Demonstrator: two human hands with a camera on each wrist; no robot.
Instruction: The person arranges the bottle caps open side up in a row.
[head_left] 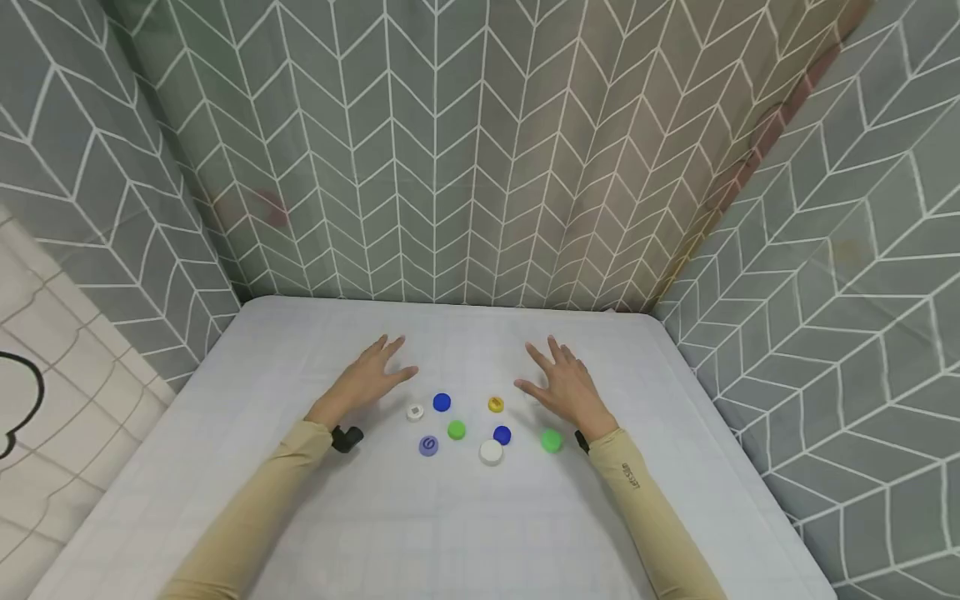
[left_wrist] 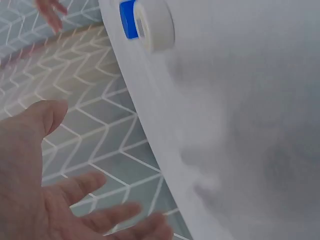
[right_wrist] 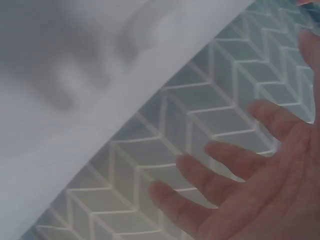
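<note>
my left hand (head_left: 365, 382) and right hand (head_left: 572, 390) flank yellow disc (head_left: 496, 404), fingers spread, empty; likely pre-grasp (pinching needs lowering).

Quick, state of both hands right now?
Left hand: open, fingers spread, holding nothing.
Right hand: open, fingers spread, holding nothing.

A white-covered tabletop (head_left: 450, 533) spreads below the left hand (head_left: 365, 382) and right hand (head_left: 567, 387). Ahead of both hangs a grey curtain (head_left: 457, 167) with white chevron lines. Similarly patterned panels stand off to the right hand's right (head_left: 847, 292) and the left hand's left (head_left: 97, 167), where a pale, line-checked cloth (head_left: 75, 417) bears a black curve (head_left: 41, 389).
</note>
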